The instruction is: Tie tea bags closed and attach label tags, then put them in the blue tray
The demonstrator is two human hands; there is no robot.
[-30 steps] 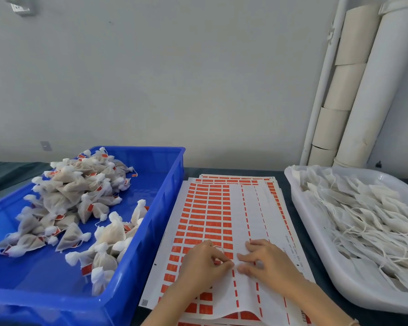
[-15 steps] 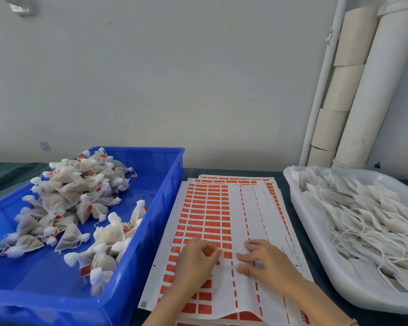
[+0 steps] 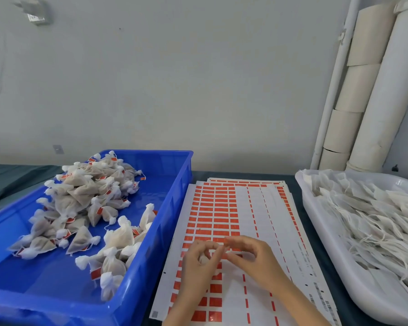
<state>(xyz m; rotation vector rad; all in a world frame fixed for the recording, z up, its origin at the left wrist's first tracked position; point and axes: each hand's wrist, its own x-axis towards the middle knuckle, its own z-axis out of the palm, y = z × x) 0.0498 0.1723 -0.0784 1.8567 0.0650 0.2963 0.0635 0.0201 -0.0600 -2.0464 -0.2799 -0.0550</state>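
Note:
Over the near part of the label sheet [image 3: 222, 208], my left hand [image 3: 196, 269] curls round a small white tea bag [image 3: 204, 258] that shows in its palm. My right hand [image 3: 254, 260] meets it fingertip to fingertip and pinches a small red label tag [image 3: 224, 242], which is blurred. Both hands are raised a little off the sheet. The blue tray [image 3: 179, 208] stands to the left with a pile of tied, tagged tea bags [image 3: 85, 198] inside.
A white tray [image 3: 316, 231] on the right holds several flat untied tea bags [image 3: 375, 220] with loose strings. More label sheets lie stacked under the top one. Paper rolls [image 3: 353, 114] lean on the wall at the back right.
My right hand has lifted off the sheet, where it was pressing, and come to my left fingertips. My left hand has risen from the labels and turned, showing the tea bag.

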